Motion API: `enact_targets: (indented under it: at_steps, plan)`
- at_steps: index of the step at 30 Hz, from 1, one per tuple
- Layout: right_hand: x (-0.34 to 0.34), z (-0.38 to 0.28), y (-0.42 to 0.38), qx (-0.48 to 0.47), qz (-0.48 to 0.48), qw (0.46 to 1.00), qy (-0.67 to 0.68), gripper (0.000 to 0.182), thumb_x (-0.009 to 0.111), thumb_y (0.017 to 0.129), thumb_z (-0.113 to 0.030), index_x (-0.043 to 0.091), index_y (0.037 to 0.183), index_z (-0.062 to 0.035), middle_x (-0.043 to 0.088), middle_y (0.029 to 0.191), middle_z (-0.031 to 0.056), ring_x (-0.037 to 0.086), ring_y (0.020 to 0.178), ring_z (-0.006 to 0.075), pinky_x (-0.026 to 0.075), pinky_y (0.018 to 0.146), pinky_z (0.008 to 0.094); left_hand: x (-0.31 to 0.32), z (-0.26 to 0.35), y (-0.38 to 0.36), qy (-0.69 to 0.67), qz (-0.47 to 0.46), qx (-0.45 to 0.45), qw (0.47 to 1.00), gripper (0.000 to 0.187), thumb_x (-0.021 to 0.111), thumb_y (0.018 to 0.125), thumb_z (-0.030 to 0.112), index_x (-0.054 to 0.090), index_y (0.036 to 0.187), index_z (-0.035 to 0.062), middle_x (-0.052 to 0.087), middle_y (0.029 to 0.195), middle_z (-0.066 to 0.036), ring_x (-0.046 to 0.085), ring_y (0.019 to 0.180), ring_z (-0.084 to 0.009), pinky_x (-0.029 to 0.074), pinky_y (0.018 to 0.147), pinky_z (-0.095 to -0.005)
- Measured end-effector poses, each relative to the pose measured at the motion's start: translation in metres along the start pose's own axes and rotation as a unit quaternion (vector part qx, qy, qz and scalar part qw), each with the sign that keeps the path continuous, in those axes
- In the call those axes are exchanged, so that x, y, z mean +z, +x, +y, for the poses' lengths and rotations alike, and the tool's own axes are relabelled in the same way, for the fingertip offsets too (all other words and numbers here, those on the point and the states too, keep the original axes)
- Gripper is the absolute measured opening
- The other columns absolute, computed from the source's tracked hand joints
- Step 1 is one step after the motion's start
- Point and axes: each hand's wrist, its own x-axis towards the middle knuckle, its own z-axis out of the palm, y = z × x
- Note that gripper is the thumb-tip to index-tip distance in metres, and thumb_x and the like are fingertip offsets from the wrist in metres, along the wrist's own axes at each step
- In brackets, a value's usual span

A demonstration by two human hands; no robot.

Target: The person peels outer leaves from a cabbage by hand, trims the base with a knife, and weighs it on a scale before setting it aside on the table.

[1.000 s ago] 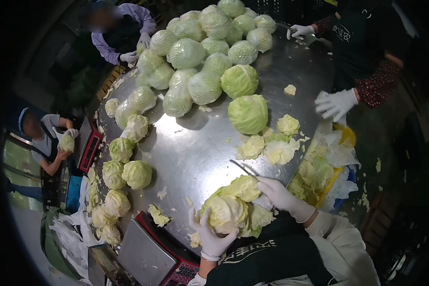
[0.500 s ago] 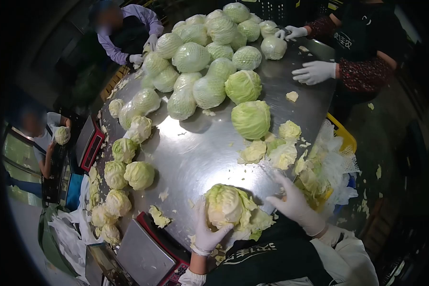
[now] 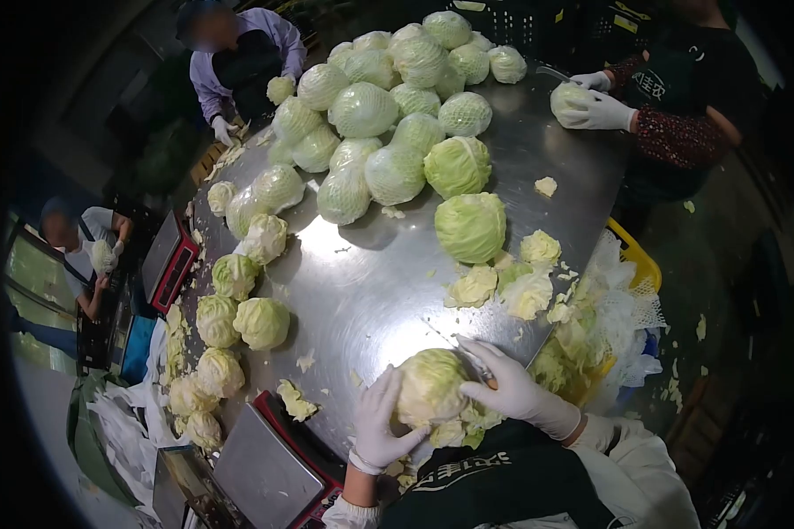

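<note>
On the near edge of the metal table [image 3: 362, 300] rests a pale green cabbage [image 3: 431, 386], with loose leaves beneath it. My left hand [image 3: 383, 420], in a white glove, holds the cabbage from its left side, thumb spread below. At its right side is my right hand [image 3: 512, 384], also gloved, closed round a knife [image 3: 441, 334] whose thin blade points up and left over the table. Part of an orange-brown handle shows between the fingers.
Wrapped cabbages [image 3: 363, 110] are heaped at the far side; bare ones [image 3: 261, 324] line the left. A scale [image 3: 269, 472] stands at lower left, a yellow basket [image 3: 637, 256] of leaves at right. Co-workers stand at far left, upper left and upper right, the last holding a cabbage.
My right hand has moved left to the cabbage, and the knife now shows clearly. The cabbage has turned, with fewer leaves spread at its right. The upper-right co-worker has lifted a cabbage.
</note>
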Motion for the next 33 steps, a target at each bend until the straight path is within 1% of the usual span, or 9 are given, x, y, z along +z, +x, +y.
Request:
enact_targets:
  at_steps: [2,4,6,12,17,21,27,30,33]
  plan:
    - [0.0,-0.004,0.004,-0.005,-0.032,0.998,-0.061,0.069,0.075,0.092,-0.031,0.048,0.148,-0.002,0.052,0.145,0.0233,0.053,0.134,0.0344,0.044,0.11,0.039,-0.002,0.014,0.007,0.193,-0.052,0.107,0.974,0.094,0.088,0.074,0.04,0.047,0.151,0.0043,0.043,0.155,-0.028,0.036,0.147,-0.0421,0.028,0.121,-0.0516]
    - [-0.004,0.006,0.009,0.016,-0.059,0.998,-0.024,0.07,0.076,0.092,-0.033,0.048,0.148,-0.0018,0.053,0.144,0.0231,0.053,0.134,0.0328,0.044,0.11,0.0379,0.012,0.005,0.005,0.163,0.005,0.104,0.981,0.088,0.086,0.077,0.046,0.05,0.149,0.0092,0.04,0.156,-0.027,0.032,0.149,-0.0426,0.025,0.122,-0.0529]
    - [-0.001,0.016,0.002,0.08,-0.034,0.996,0.012,0.07,0.076,0.092,-0.033,0.049,0.147,-0.0014,0.053,0.145,0.0234,0.053,0.134,0.0321,0.043,0.111,0.0385,0.032,0.008,0.006,-0.056,0.07,-0.042,0.995,0.087,0.085,0.078,0.046,0.05,0.148,0.0075,0.035,0.159,-0.028,0.03,0.149,-0.0445,0.024,0.122,-0.0518]
    - [-0.006,0.021,-0.023,0.069,0.021,0.996,-0.053,0.069,0.064,0.099,-0.034,0.038,0.154,-0.0027,0.047,0.15,0.0282,0.051,0.136,0.0394,0.043,0.11,0.0417,0.087,0.02,0.031,-0.118,0.101,-0.036,0.987,0.103,0.095,0.067,0.041,0.04,0.144,-0.001,0.033,0.149,-0.029,0.038,0.14,-0.0452,0.036,0.116,-0.0515]
    - [-0.018,0.012,-0.04,0.072,-0.064,0.981,-0.167,0.068,0.052,0.103,-0.033,0.026,0.16,-0.0045,0.043,0.151,0.0329,0.064,0.11,0.0477,0.056,0.089,0.0476,0.084,0.032,0.046,-0.121,0.082,-0.082,0.986,0.1,0.095,0.065,0.039,0.045,0.141,-0.0015,0.038,0.144,-0.029,0.041,0.136,-0.0455,0.038,0.113,-0.0519]
    - [-0.007,0.014,-0.04,0.047,0.011,0.976,-0.211,0.066,0.054,0.102,-0.029,0.03,0.158,-0.0036,0.046,0.149,0.0309,0.07,0.091,0.045,0.059,0.074,0.0462,0.087,0.034,0.049,-0.088,0.079,-0.066,0.991,0.099,0.095,0.064,0.04,0.046,0.139,-0.0016,0.038,0.143,-0.029,0.041,0.135,-0.0448,0.037,0.113,-0.0516]
    - [-0.009,0.011,-0.016,0.041,0.083,0.952,-0.292,0.047,0.054,0.102,-0.025,0.052,0.144,-0.0032,0.066,0.124,0.0241,0.071,0.084,0.0394,0.058,0.068,0.0434,0.096,0.037,0.048,-0.071,0.106,-0.09,0.988,0.098,0.093,0.063,0.043,0.047,0.138,-0.0002,0.039,0.141,-0.028,0.041,0.132,-0.0448,0.038,0.111,-0.0536]
    - [-0.038,0.035,0.007,0.095,0.157,0.974,-0.135,0.029,0.052,0.105,-0.025,0.065,0.114,-0.0009,0.068,0.09,0.0264,0.067,0.085,0.0439,0.053,0.074,0.0493,0.097,0.041,0.041,-0.02,0.094,-0.055,0.994,0.097,0.094,0.062,0.044,0.048,0.136,0.0013,0.039,0.142,-0.028,0.04,0.133,-0.0447,0.038,0.11,-0.0539]
    - [-0.054,0.065,0.0,0.144,0.117,0.977,-0.11,0.029,0.052,0.105,-0.025,0.065,0.11,0.0009,0.068,0.091,0.0257,0.067,0.086,0.0437,0.051,0.076,0.0491,0.09,0.008,0.029,-0.048,0.043,0.021,0.998,0.101,0.095,0.058,0.046,0.047,0.136,0.003,0.04,0.145,-0.027,0.044,0.133,-0.0421,0.041,0.11,-0.0518]
